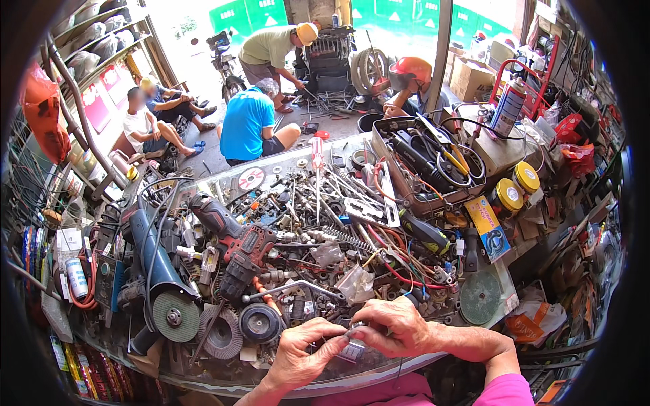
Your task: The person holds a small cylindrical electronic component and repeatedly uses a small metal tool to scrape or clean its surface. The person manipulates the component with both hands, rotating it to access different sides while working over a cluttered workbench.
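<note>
At the front edge of the cluttered bench, my left hand (305,355) and my right hand (396,328) meet with fingertips pinched around a small grey metal part (357,329), mostly hidden by the fingers. A thin dark wire hangs below them, with a small silvery piece (351,350) just beneath the fingers. Left of my hands lie a black round disc (259,322) and a toothed flap disc (220,333). A socket wrench handle (294,289) and a clear plastic bag (355,284) lie just beyond them.
An angle grinder (156,257), red-black drill (240,254), tool case (426,162), yellow-lidded jars (508,196) and green disc (481,298) crowd the bench (508,304). Beyond it, several other people sit or bend over metal pieces on the floor, near a motorbike (227,61).
</note>
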A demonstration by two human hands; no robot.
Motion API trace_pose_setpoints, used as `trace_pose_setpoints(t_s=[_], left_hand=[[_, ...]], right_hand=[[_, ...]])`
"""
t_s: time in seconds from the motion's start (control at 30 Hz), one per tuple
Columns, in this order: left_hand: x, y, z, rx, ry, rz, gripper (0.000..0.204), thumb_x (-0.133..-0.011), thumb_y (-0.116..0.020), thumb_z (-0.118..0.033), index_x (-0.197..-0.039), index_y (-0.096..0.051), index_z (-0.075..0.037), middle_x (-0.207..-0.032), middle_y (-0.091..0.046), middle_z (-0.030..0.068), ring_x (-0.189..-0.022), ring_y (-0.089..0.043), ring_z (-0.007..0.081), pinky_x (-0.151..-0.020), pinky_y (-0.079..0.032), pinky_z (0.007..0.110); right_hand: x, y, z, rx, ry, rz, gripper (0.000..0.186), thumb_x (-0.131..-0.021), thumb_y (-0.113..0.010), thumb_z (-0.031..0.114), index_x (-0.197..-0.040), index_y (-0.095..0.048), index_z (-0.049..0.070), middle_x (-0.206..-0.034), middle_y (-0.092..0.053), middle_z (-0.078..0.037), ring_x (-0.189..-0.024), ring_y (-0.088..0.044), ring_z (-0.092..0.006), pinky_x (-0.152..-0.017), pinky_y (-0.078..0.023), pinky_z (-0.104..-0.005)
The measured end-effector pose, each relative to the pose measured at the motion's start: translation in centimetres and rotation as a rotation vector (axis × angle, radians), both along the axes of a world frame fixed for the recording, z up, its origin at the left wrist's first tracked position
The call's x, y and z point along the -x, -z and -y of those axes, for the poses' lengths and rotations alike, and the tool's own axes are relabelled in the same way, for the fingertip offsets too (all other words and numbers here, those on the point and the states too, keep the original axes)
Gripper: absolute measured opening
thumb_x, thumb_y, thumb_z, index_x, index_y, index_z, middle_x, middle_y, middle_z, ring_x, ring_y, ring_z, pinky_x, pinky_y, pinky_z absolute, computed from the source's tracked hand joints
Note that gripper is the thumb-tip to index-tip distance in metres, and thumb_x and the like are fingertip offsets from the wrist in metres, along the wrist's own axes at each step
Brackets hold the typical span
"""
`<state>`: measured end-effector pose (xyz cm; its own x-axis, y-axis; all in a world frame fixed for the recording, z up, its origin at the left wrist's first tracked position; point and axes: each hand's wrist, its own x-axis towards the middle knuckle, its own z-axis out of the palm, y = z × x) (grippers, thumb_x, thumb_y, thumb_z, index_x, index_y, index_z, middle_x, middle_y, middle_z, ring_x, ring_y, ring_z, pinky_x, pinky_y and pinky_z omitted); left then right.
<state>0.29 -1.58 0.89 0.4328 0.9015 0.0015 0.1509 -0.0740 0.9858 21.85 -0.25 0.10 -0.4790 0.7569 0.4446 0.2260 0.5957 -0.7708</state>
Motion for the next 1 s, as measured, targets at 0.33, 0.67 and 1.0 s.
trace_pose_setpoints(t_s=[0.33, 0.67, 1.0], left_hand=[[-0.07, 0.50, -0.03, -0.012, 0.041, -0.011, 0.023, -0.086, -0.073, -0.014, -0.103, -0.067, -0.001, -0.082, -0.060, 0.0053, -0.075, -0.058, 0.0140, -0.068, -0.046, 0.026], [-0.17, 0.52, -0.16, -0.124, -0.015, 0.025, 0.019, -0.084, -0.073, -0.009, -0.102, -0.072, -0.001, -0.086, -0.068, 0.0088, -0.075, -0.062, 0.0151, -0.069, -0.049, 0.026], [-0.25, 0.66, 0.21, 0.101, 0.011, 0.118, 0.020, -0.090, -0.068, -0.012, -0.103, -0.067, 0.003, -0.082, -0.063, 0.0062, -0.076, -0.059, 0.0130, -0.070, -0.048, 0.026]], right_hand=[[0.22, -0.15, 0.00, -0.005, -0.001, -0.044, 0.020, -0.085, -0.070, 0.011, -0.099, -0.061, 0.001, -0.073, -0.057, -0.008, -0.054, -0.056, -0.0217, -0.045, -0.042, -0.0323], [0.22, 0.31, -0.18, -0.010, 0.076, -0.109, 0.017, -0.084, -0.072, 0.011, -0.096, -0.064, 0.002, -0.067, -0.055, -0.007, -0.048, -0.053, -0.0182, -0.043, -0.038, -0.0299], [0.26, 0.11, -0.11, 0.002, 0.037, -0.103, 0.018, -0.085, -0.072, 0.012, -0.097, -0.063, 0.001, -0.068, -0.055, -0.006, -0.048, -0.052, -0.0166, -0.043, -0.039, -0.0302]])
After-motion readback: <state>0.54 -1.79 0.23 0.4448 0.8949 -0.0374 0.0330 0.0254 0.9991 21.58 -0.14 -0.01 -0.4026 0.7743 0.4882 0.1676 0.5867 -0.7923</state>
